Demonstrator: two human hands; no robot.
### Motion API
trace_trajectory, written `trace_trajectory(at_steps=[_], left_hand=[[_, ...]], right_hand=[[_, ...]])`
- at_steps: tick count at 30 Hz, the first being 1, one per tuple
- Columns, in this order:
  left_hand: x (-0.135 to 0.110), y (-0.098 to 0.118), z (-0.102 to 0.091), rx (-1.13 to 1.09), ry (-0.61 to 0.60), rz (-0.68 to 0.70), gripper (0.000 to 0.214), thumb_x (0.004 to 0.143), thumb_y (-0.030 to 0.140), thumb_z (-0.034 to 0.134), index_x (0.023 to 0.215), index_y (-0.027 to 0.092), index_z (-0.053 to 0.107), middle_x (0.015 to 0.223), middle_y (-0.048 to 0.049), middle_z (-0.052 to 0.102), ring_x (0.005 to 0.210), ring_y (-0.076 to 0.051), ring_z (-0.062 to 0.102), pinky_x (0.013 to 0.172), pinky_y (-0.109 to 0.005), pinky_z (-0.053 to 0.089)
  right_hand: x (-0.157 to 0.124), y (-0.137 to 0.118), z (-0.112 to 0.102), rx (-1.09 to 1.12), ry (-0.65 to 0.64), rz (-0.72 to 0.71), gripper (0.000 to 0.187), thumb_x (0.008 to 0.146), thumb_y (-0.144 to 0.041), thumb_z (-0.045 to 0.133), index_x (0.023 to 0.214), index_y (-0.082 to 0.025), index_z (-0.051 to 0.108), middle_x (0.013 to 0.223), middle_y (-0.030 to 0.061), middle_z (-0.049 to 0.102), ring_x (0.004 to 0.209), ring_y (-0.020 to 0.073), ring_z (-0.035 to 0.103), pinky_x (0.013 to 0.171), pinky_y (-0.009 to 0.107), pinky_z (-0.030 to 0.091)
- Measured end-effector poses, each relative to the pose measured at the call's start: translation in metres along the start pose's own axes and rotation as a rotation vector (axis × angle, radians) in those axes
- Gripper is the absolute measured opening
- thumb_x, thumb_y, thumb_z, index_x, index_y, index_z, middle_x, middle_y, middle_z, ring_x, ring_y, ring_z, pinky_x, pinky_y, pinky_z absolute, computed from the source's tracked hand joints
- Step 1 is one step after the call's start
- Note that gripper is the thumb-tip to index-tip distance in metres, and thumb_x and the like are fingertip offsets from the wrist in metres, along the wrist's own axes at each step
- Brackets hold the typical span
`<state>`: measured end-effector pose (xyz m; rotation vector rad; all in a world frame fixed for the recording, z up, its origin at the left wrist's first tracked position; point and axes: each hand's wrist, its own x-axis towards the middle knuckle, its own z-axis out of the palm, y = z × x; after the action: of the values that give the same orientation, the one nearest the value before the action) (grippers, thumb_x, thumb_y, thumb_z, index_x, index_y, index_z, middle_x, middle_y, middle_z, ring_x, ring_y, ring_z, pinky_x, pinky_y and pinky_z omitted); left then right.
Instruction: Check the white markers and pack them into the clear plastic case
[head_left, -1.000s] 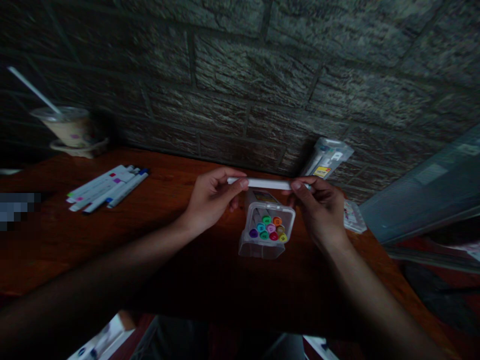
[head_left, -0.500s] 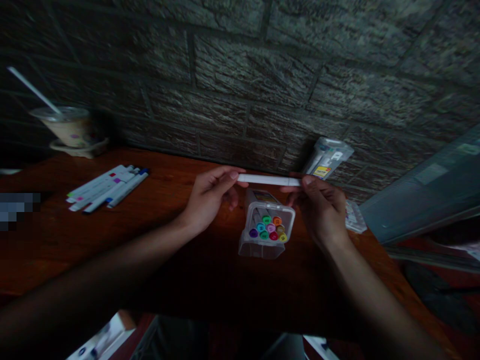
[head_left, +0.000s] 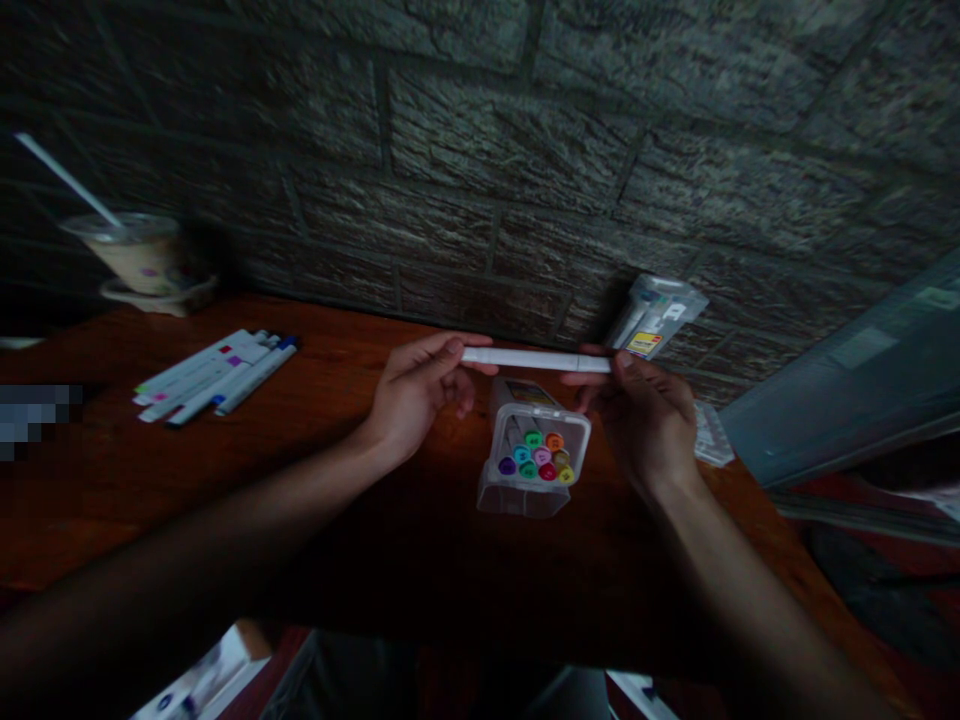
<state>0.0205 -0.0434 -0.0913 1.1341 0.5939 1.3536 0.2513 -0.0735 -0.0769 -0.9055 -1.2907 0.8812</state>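
A white marker [head_left: 536,360] is held level between my two hands, above and behind a clear plastic case. My left hand [head_left: 416,395] pinches its left end between thumb and fingers. At the other end, my right hand [head_left: 649,415] grips it the same way. Below the marker, the clear case [head_left: 525,500] lies on the table with its open end toward me. Several markers [head_left: 541,457] sit inside, their coloured caps showing green, orange, purple, pink, red and yellow.
On the wooden table [head_left: 337,530], several loose white markers [head_left: 217,375] lie to the left. A drink cup [head_left: 139,255] with a straw stands behind them. Another clear case [head_left: 656,315] leans by the brick wall [head_left: 465,200]. A clear plastic piece [head_left: 711,437] lies past my right hand.
My fingers have shifted slightly outward along the marker, so more of its ends shows. The case and loose markers stay where they were.
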Motion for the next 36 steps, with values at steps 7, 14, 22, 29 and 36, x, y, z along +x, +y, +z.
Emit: trace_trajectory(at_steps=[7, 14, 22, 29, 36], left_hand=[[0.0011, 0.0004, 0.0, -0.042, -0.003, -0.011, 0.023, 0.091, 0.03, 0.068, 0.1, 0.012, 0.078, 0.085, -0.0123, 0.08, 0.046, -0.01, 0.057, 0.041, -0.022, 0.044], [0.0022, -0.0002, -0.0009, -0.091, -0.024, -0.021, 0.023, 0.092, 0.028, 0.066, 0.101, 0.01, 0.078, 0.084, -0.0131, 0.08, 0.047, -0.01, 0.058, 0.041, -0.021, 0.044], [0.0025, 0.0003, -0.0006, -0.115, -0.021, -0.038, 0.024, 0.091, 0.028, 0.068, 0.101, 0.009, 0.078, 0.083, -0.0124, 0.08, 0.046, -0.009, 0.057, 0.04, -0.02, 0.044], [0.0013, 0.0017, 0.0028, -0.092, 0.006, -0.037, 0.026, 0.089, 0.033, 0.072, 0.1, 0.01, 0.077, 0.081, -0.0099, 0.079, 0.044, -0.008, 0.055, 0.039, -0.02, 0.043], [0.0021, 0.0001, 0.0045, -0.029, 0.041, -0.035, 0.028, 0.09, 0.035, 0.073, 0.105, 0.012, 0.075, 0.078, -0.0066, 0.078, 0.042, -0.008, 0.054, 0.037, -0.02, 0.04]], right_hand=[[-0.0005, -0.001, -0.001, 0.02, 0.01, 0.024, 0.026, 0.096, -0.043, 0.064, 0.097, -0.021, 0.08, 0.082, 0.0062, 0.082, 0.052, 0.0161, 0.064, 0.049, 0.031, 0.05], [0.0006, -0.001, -0.0009, 0.054, 0.008, 0.022, 0.027, 0.096, -0.042, 0.065, 0.095, -0.02, 0.08, 0.082, 0.0076, 0.082, 0.05, 0.0147, 0.063, 0.045, 0.029, 0.049], [0.0003, -0.0024, 0.0007, 0.115, -0.001, 0.037, 0.026, 0.095, -0.043, 0.069, 0.096, -0.02, 0.082, 0.082, 0.0066, 0.083, 0.05, 0.0131, 0.064, 0.044, 0.026, 0.05], [0.0014, -0.0002, 0.0015, 0.103, -0.003, 0.025, 0.028, 0.094, -0.046, 0.07, 0.083, -0.021, 0.077, 0.083, 0.007, 0.083, 0.054, 0.0154, 0.069, 0.043, 0.026, 0.05], [0.0017, 0.0024, 0.0022, 0.053, 0.014, 0.004, 0.033, 0.093, -0.052, 0.072, 0.082, -0.021, 0.076, 0.085, 0.0087, 0.084, 0.059, 0.0183, 0.073, 0.045, 0.029, 0.053]])
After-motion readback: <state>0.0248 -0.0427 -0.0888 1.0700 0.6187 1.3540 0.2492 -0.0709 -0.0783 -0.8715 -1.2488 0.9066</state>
